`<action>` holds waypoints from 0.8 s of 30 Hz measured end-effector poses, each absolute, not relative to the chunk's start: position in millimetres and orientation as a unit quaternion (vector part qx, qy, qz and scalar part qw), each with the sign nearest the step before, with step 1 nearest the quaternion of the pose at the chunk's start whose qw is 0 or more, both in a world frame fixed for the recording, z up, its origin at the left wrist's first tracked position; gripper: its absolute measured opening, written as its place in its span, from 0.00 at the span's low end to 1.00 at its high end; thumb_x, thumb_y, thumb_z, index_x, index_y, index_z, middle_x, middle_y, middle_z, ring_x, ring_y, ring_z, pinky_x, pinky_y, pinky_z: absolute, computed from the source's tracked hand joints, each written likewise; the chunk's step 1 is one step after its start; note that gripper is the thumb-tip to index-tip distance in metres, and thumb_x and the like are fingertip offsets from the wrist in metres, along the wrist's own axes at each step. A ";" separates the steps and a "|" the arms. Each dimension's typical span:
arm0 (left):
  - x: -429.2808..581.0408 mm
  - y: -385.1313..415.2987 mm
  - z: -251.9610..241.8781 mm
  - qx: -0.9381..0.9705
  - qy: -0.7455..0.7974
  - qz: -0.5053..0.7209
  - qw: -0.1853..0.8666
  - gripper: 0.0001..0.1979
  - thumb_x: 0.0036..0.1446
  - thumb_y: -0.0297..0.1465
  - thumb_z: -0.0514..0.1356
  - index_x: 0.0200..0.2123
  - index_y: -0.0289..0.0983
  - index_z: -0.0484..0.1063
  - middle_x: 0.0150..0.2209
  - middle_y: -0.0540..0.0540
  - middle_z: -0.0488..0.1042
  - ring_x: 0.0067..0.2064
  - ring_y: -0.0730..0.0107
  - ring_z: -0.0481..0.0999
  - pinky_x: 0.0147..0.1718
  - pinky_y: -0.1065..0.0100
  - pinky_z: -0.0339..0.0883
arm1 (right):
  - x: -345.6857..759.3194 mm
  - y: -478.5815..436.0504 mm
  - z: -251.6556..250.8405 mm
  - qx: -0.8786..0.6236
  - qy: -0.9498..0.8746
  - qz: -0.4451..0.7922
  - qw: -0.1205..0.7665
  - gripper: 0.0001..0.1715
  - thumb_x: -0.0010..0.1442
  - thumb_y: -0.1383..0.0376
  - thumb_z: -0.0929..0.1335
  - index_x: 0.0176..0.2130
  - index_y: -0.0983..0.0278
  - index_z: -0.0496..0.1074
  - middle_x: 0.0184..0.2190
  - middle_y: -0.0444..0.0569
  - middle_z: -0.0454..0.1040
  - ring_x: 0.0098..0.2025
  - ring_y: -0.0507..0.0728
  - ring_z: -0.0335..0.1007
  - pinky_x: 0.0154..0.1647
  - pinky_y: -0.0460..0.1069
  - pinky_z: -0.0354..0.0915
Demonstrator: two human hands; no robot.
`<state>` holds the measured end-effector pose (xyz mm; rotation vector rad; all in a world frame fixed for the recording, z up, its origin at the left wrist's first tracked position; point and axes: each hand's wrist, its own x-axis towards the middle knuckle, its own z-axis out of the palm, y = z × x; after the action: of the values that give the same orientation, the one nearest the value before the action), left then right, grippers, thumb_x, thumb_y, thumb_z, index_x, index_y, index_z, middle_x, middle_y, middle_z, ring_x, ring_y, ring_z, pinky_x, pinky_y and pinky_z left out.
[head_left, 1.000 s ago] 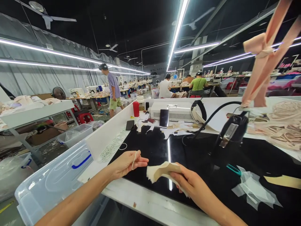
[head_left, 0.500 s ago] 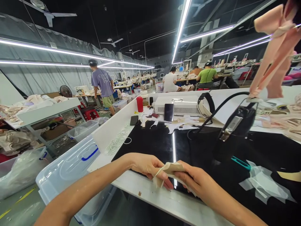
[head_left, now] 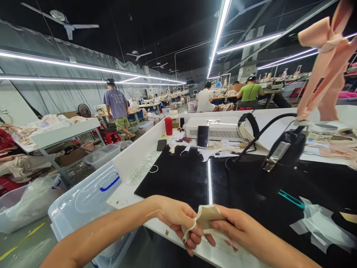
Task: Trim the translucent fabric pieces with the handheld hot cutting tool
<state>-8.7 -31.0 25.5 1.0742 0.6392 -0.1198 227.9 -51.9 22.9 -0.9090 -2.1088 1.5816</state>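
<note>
Both my hands meet at the near edge of the white table [head_left: 125, 195]. My right hand [head_left: 237, 229] grips a small stack of beige fabric pieces [head_left: 208, 217]. My left hand [head_left: 180, 221] is closed beside it, stretching a thin white elastic band [head_left: 191, 227] against the stack's left end. Whether the band goes fully round the stack is hidden by my fingers.
A black mat [head_left: 178, 175] covers the tabletop. A black tool on a cable [head_left: 281, 154] stands at right, teal scissors [head_left: 291, 199] near it. Loose white bands [head_left: 142, 167], a phone [head_left: 202, 136] and a red bottle [head_left: 168, 125] lie farther off. A clear bin [head_left: 86, 197] sits at left. People work beyond.
My left hand brought the elastic band over to the fabric stack and closed on it. Both hands drew back to the table's near edge.
</note>
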 end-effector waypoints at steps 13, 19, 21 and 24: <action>2.8 -64.5 36.0 0.399 0.275 0.105 0.869 0.15 0.55 0.39 0.68 0.36 0.35 0.69 0.24 0.57 0.53 0.25 0.77 0.56 0.42 0.61 0.66 | 257.4 -49.9 9.1 -0.435 -0.366 0.721 0.396 0.33 0.57 0.43 0.71 0.53 0.60 0.75 0.38 0.51 0.80 0.38 0.58 0.76 0.35 0.48 0.73; 11.8 -69.3 44.8 0.372 0.278 0.170 0.869 0.14 0.56 0.36 0.68 0.36 0.34 0.68 0.24 0.58 0.53 0.26 0.78 0.55 0.42 0.64 0.63 | 214.0 -82.6 -25.2 -0.340 -0.422 0.765 0.349 0.27 0.53 0.46 0.75 0.42 0.65 0.81 0.32 0.50 0.75 0.34 0.54 0.71 0.26 0.43 0.68; 14.0 -70.3 42.1 0.355 0.283 0.183 0.872 0.13 0.56 0.35 0.67 0.35 0.33 0.67 0.24 0.58 0.53 0.26 0.78 0.55 0.41 0.65 0.62 | 204.3 -85.8 -31.0 -0.310 -0.450 0.761 0.350 0.29 0.53 0.45 0.75 0.44 0.64 0.81 0.32 0.50 0.75 0.34 0.54 0.71 0.28 0.44 0.68; 15.8 -72.0 38.4 0.340 0.292 0.199 0.871 0.13 0.56 0.34 0.67 0.31 0.33 0.67 0.23 0.58 0.53 0.27 0.77 0.55 0.40 0.66 0.62 | 200.6 -85.3 -32.3 -0.326 -0.467 0.731 0.376 0.30 0.51 0.43 0.75 0.41 0.64 0.82 0.31 0.51 0.77 0.32 0.53 0.71 0.29 0.45 0.69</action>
<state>15.8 -72.0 38.4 0.7107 0.6108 0.4169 200.6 -85.3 -32.3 -0.8331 -1.1944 1.8694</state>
